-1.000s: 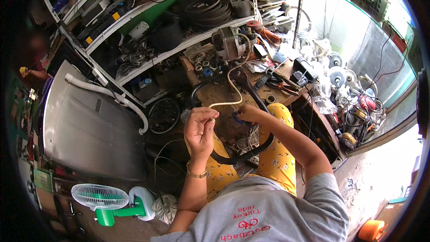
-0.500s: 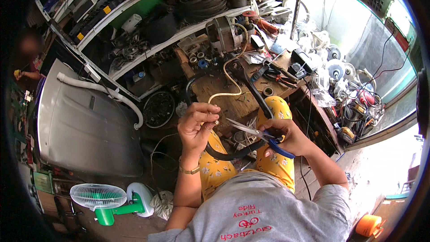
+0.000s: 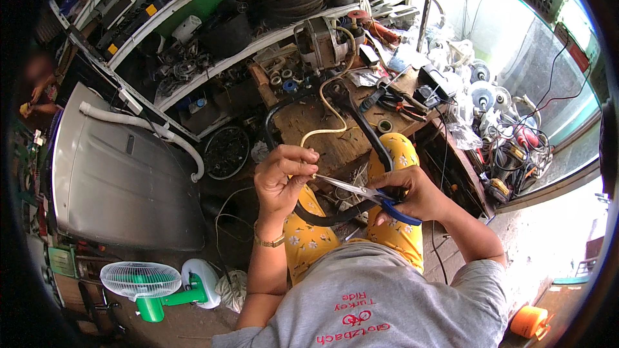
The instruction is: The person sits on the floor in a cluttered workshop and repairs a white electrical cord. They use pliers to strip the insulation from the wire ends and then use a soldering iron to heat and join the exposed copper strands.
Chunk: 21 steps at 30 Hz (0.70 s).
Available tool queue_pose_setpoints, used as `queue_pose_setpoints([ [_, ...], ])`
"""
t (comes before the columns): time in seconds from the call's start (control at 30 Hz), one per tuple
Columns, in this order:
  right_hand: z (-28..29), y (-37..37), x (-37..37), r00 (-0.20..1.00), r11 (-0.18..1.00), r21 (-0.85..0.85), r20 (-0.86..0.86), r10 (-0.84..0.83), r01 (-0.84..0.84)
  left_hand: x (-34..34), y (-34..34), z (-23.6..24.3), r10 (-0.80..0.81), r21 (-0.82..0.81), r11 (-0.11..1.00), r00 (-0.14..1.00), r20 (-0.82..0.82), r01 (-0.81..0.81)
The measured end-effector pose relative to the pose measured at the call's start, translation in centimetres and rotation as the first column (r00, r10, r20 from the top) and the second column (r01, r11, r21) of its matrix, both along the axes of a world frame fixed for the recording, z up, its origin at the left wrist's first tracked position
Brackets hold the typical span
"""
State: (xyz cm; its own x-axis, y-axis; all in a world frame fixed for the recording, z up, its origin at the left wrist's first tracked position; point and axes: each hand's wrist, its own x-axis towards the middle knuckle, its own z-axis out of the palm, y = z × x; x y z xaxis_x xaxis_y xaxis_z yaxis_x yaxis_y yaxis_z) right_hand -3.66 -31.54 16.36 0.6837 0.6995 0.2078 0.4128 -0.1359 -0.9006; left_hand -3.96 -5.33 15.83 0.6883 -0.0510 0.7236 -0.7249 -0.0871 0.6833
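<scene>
The cream cable (image 3: pixel 322 131) is pinched in your left hand (image 3: pixel 278 177) by the wooden table's (image 3: pixel 300 116) near edge, your right hand (image 3: pixel 416 193) grips blue-handled scissors (image 3: pixel 371 193), tips just beside the left, and a motor (image 3: pixel 320 46) stands toward the far edge.

The wooden bench (image 3: pixel 298 130) carries a motor (image 3: pixel 322 50), red-handled pliers (image 3: pixel 411 111) and a ring (image 3: pixel 385 130).

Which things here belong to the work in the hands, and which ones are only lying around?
In use:
- scissors, in the right hand
- cord, its end in the left hand
- probably the motor, where the cord seems to lead

Apparently just around:
- pliers
- white hose
- fan
</scene>
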Motion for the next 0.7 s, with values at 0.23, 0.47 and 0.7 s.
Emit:
queue_pose_setpoints([
  [0.23, 0.8, -1.0, 0.1, 0.997, 0.993, -0.117, 0.073, 0.019, -0.01, 0.1, 1.1, 1.6, 0.017, 0.319, 0.946, 0.989, 0.147, -0.064],
  [0.47, 0.7, -1.2, -0.2, 0.994, 0.992, -0.108, 0.074, 0.077, -0.068, 0.0, 1.1, 2.8, -0.067, 0.512, 0.858, 0.981, 0.182, -0.037],
  [0.7, -1.5, 0.4, -1.1, 0.998, 0.998, 0.033, 0.026, 0.06, -0.061, -0.2, -0.1, -0.8, -0.197, -0.055, 0.98, 0.975, -0.101, 0.192],
])
